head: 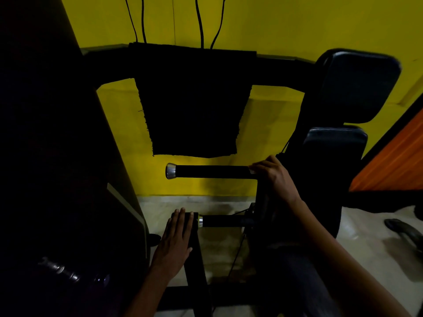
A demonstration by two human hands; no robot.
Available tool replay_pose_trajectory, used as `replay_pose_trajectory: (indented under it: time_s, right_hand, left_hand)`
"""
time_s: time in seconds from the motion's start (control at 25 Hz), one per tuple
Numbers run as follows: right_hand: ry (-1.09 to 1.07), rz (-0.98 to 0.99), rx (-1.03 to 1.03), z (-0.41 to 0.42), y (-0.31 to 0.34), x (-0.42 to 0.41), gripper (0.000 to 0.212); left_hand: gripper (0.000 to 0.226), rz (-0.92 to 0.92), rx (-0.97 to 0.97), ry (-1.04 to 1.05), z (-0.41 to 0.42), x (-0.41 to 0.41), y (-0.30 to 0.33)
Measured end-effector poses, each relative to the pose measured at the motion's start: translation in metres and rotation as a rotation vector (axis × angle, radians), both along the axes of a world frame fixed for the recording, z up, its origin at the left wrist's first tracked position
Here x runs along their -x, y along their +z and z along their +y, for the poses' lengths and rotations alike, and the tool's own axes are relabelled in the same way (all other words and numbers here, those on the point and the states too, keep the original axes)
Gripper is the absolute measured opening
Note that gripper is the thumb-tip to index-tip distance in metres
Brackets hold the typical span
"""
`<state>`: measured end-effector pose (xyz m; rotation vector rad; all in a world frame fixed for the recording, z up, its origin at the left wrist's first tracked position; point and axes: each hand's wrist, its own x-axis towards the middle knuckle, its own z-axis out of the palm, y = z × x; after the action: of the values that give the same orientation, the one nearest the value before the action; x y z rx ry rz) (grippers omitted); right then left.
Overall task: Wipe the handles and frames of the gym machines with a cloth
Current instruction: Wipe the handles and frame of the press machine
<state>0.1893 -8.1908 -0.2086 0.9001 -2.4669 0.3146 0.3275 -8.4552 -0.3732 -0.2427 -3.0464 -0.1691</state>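
— Where are the hands?

— From my feed, the left hand (176, 239) lies flat at seven o'clock, fingers straight, pressing on the top of a black upright bar (196, 266). The right hand (272, 177) at three o'clock curls its fingers round the inner end of the upper handle (210, 172).

— And the cloth?

— A dark cloth (194, 101) hangs at twelve o'clock, draped over the black frame bar (281, 72), well apart from both hands.

— What's around?

— A lower handle (223, 221) with a metal cap sits just beside the left fingertips. Black seat pads (352, 88) stand at two o'clock, a big dark machine housing (57, 156) fills nine o'clock, and cables (201, 21) run down the yellow wall (297, 24). The right forearm crosses in front of the machine's post.
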Motion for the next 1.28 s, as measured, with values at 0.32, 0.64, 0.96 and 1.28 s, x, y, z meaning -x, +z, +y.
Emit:
replay_pose_trajectory:
  time_s: [0.32,0.64,0.96,1.28]
  right_hand:
    - [-0.256,-0.1,0.188,0.025,-0.018,-0.012,0.023]
    - [-0.319,-0.119,0.35,-0.024,-0.009,-0.006,0.017]
    - [0.037,-0.025,0.062,-0.16,-0.011,-0.023,0.02]
    - [0.227,0.082,0.048,-0.186,-0.018,-0.017,0.017]
  left_hand:
    - [0.133,0.015,-0.017,-0.013,-0.002,-0.001,-0.001]
    - [0.135,-0.059,-0.084,0.018,0.0,-0.002,0.007]
    - [0.13,-0.018,-0.074,0.014,-0.003,-0.003,-0.005]
    - [0.135,0.05,-0.049,0.004,-0.001,-0.003,0.006]
